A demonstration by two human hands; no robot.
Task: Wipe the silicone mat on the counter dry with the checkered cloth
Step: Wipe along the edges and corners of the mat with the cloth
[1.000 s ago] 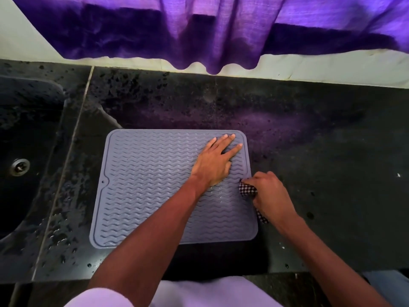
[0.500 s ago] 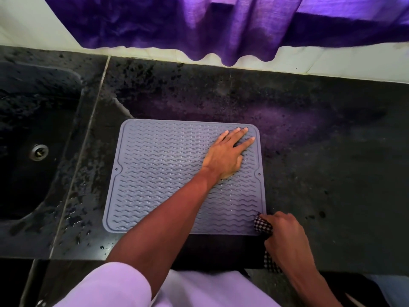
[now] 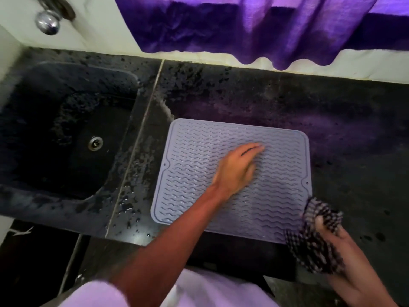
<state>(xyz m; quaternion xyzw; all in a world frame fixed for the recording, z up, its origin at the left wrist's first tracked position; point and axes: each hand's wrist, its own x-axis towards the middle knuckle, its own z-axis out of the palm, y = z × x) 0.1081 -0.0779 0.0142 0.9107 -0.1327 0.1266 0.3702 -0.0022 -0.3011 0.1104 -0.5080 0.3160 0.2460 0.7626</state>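
A grey silicone mat (image 3: pixel 194 151) with a wavy ribbed surface lies flat on the dark counter. My left hand (image 3: pixel 236 169) rests flat on its middle with the fingers straight, a little blurred. My right hand (image 3: pixel 332 235) grips the bunched black-and-white checkered cloth (image 3: pixel 312 244) at the mat's near right corner, close to the counter's front edge. Part of the cloth hangs down below the hand.
A dark sink (image 3: pixel 66 134) with a metal drain (image 3: pixel 95 143) sits left of the mat. Water drops (image 3: pixel 132 196) speckle the counter strip between them. A chrome tap knob (image 3: pixel 47 22) is at the back left, and a purple curtain (image 3: pixel 254 25) hangs over the back wall.
My right hand has lifted off the mat's near right corner with the cloth, which now bunches up in the hand. My left hand has slid towards the mat's middle. The view has swung left.
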